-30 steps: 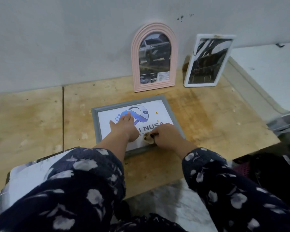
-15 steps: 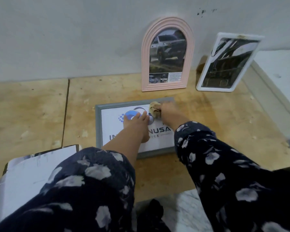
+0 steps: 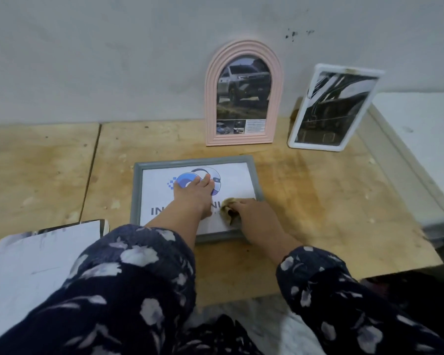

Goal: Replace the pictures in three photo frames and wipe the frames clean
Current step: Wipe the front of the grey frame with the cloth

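I see my plywood table [image 3: 305,201] stained brown, butted against a grey wall [image 3: 113,60] with dark specks. A white ledge [image 3: 420,124] sits beside it on my right.

flat frame [image 3: 139,190] on table [image 3: 318,201] | arched frame [image 3: 244,93], tilted frame [image 3: 333,108] behind

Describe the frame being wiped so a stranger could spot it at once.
On the wooden table, in front of the pink arched frame and white frame propped against the wall, lies the grey frame. It alone lies flat and shows a blue logo, not a car.
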Motion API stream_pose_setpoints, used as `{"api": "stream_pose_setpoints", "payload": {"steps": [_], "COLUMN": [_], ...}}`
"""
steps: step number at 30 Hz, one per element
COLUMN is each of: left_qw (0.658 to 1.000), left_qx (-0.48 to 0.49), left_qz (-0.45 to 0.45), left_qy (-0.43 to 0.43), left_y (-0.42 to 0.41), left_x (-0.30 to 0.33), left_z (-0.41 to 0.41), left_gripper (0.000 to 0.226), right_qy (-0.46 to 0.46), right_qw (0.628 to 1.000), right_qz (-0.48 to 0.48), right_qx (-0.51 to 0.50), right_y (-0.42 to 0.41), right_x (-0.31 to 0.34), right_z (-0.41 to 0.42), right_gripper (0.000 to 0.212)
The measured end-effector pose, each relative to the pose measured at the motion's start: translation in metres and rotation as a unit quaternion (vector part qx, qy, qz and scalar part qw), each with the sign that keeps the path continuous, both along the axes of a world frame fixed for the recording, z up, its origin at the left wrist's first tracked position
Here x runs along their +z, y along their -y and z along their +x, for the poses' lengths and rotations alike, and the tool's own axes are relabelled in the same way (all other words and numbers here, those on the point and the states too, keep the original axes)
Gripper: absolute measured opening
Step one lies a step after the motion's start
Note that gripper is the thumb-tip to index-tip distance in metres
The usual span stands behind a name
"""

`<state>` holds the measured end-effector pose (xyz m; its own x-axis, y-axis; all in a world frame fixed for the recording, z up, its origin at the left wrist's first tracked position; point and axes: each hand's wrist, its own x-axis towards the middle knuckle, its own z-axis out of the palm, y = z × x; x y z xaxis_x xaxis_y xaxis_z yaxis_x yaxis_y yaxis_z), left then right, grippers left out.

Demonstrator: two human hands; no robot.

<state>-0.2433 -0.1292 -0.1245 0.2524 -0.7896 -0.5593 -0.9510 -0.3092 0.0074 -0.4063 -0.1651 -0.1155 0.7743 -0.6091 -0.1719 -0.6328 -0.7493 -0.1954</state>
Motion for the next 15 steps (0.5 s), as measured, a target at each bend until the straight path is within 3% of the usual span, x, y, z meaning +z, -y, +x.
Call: {"api": "stream_pose_setpoints", "payload": {"steps": [6, 10, 12, 15], "left_qw": [0.999, 0.999, 0.999, 0.999], "left_qx": [0.028, 0.035, 0.036, 0.036], "left_qz": [-0.009, -0.011, -0.009, -0.003], "left_qy": [-0.022, -0.022, -0.019, -0.017], "left_y": [0.002, 0.002, 0.002, 0.003], "left_x": [-0.001, -0.001, -0.001, -0.001], "left_z": [-0.003, -0.004, -0.005, -0.005], "left_gripper": [0.074, 0.075, 0.075, 0.076], "right_qy": [-0.111, -0.084, -0.018, 0.031], "right_qw": [0.992, 0.981, 0.984, 0.996], "right_qz": [0.060, 0.160, 0.141, 0.018], "right_qx": [0.012, -0.065, -0.103, -0.080], "right_y": [0.013, 0.057, 0.074, 0.091], "right_x": [0.023, 0.051, 0.061, 0.055], "right_z": [-0.007, 0.015, 0.031, 0.055], "right_gripper": [0.032, 0.028, 0.036, 0.038]}}
